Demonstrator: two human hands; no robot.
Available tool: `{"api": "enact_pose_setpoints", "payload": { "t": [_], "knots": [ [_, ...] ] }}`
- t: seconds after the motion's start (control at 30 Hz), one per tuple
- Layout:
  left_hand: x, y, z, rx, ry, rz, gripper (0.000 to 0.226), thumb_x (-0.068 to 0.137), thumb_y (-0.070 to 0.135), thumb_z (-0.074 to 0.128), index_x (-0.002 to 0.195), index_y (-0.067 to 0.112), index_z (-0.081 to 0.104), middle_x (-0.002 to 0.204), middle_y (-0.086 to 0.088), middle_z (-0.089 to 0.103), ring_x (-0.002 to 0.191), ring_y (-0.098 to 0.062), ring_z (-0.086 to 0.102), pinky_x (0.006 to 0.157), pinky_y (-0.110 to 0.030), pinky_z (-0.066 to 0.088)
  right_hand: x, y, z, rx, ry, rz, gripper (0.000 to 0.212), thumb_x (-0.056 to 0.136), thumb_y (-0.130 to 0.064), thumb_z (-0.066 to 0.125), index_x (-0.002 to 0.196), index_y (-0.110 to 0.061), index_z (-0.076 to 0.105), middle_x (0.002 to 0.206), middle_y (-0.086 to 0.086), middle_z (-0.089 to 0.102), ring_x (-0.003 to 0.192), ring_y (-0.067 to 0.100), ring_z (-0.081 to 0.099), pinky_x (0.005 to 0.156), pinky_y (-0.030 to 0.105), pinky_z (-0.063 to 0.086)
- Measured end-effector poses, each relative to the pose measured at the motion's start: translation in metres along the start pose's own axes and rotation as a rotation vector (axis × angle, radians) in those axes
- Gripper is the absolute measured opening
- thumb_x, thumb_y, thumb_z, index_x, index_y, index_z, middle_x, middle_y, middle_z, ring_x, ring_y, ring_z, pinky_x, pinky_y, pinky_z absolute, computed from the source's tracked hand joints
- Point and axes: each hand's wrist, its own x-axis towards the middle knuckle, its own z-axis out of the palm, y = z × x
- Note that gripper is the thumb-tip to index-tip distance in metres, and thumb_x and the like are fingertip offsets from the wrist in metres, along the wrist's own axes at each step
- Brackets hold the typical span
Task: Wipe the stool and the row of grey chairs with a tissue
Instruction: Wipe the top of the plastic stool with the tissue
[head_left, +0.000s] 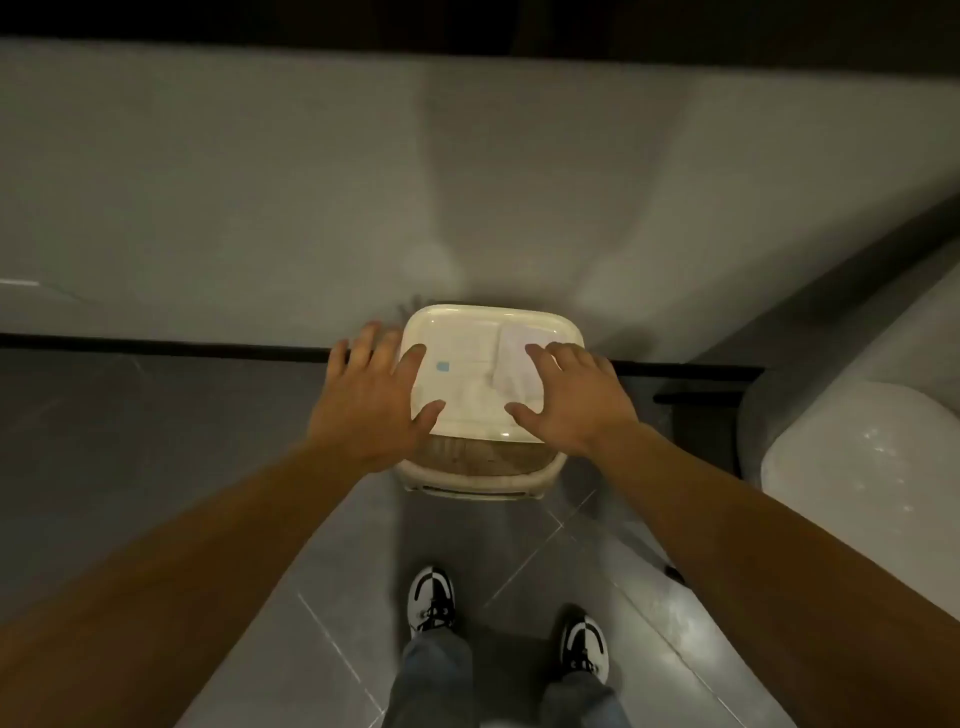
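Head view, looking down: a cream square stool (470, 467) stands on the grey tiled floor (291, 597) against a pale wall (260, 182). Its glossy top carries a white tissue (506, 371), lying flat on the right half. Left hand (371, 397) is spread wide, fingers released; thumb and forefinger rest over the stool's left edge, the other fingers hang past it. Right hand (576, 397) is also flat and unclenched, fingertips pressing on the tissue near the right edge, thumb lying on the stool's near side. Neither hand grasps anything. A pale rounded grey chair (841, 457) sits at right, near the stool but apart from it. Two black-and-white shoes (431, 597) stand on the floor below.
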Motion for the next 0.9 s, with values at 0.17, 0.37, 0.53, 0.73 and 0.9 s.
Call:
{"api": "enact_pose_setpoints", "payload": {
  "t": [0.17, 0.37, 0.53, 0.73, 0.9],
  "knots": [
    [0.030, 0.004, 0.053, 0.093, 0.015, -0.014, 0.081, 0.086, 0.073, 0.017, 0.148, 0.023, 0.029, 0.157, -0.011, 0.021, 0.144, -0.036, 0.011, 0.114, -0.058, 0.012, 0.050, 0.006, 0.050, -0.037, 0.041, 0.013, 0.085, 0.088, -0.077, 0.032, 0.155, -0.029, 0.012, 0.163, 0.004, 0.018, 0.149, 0.030, 0.016, 0.120, 0.055, 0.013],
    [0.014, 0.001, 0.111, -0.103, 0.243, -0.022, 0.070, 0.090, 0.064, 0.034, 0.138, 0.015, 0.044, 0.149, -0.017, 0.037, 0.141, -0.039, 0.023, 0.112, -0.060, 0.017, 0.088, 0.015, 0.093, -0.046, 0.083, 0.033, 0.089, 0.085, -0.082, 0.029, 0.155, -0.034, 0.002, 0.165, 0.003, 0.007, 0.151, 0.032, 0.004, 0.119, 0.057, 0.002],
    [-0.015, -0.018, 0.163, -0.118, 0.185, -0.167, 0.079, 0.090, 0.066, 0.030, 0.148, 0.013, 0.030, 0.155, -0.019, 0.022, 0.145, -0.037, 0.011, 0.115, -0.058, 0.012, 0.111, 0.023, 0.112, -0.055, 0.083, 0.093, 0.096, 0.079, -0.089, 0.023, 0.154, -0.039, -0.007, 0.166, 0.003, -0.005, 0.152, 0.033, -0.004, 0.118, 0.060, 0.000],
    [0.007, -0.016, 0.184, -0.575, 0.094, -0.803, 0.096, 0.083, 0.082, 0.015, 0.151, 0.015, 0.015, 0.156, -0.017, 0.021, 0.143, -0.037, 0.016, 0.113, -0.056, 0.018, 0.126, 0.025, 0.137, -0.054, 0.087, 0.128, 0.099, 0.073, -0.095, 0.014, 0.152, -0.041, -0.011, 0.165, 0.002, -0.011, 0.151, 0.035, -0.009, 0.118, 0.063, 0.000],
    [0.035, -0.009, 0.193, -0.673, 0.001, -0.903, 0.105, 0.073, 0.087, 0.016, 0.153, 0.019, 0.012, 0.159, -0.012, 0.018, 0.145, -0.035, 0.015, 0.114, -0.056, 0.019, 0.129, 0.034, 0.154, -0.063, 0.096, 0.131, 0.099, 0.072, -0.096, 0.007, 0.152, -0.041, -0.013, 0.165, 0.004, -0.012, 0.151, 0.035, -0.009, 0.117, 0.062, -0.001]
  ]
}}
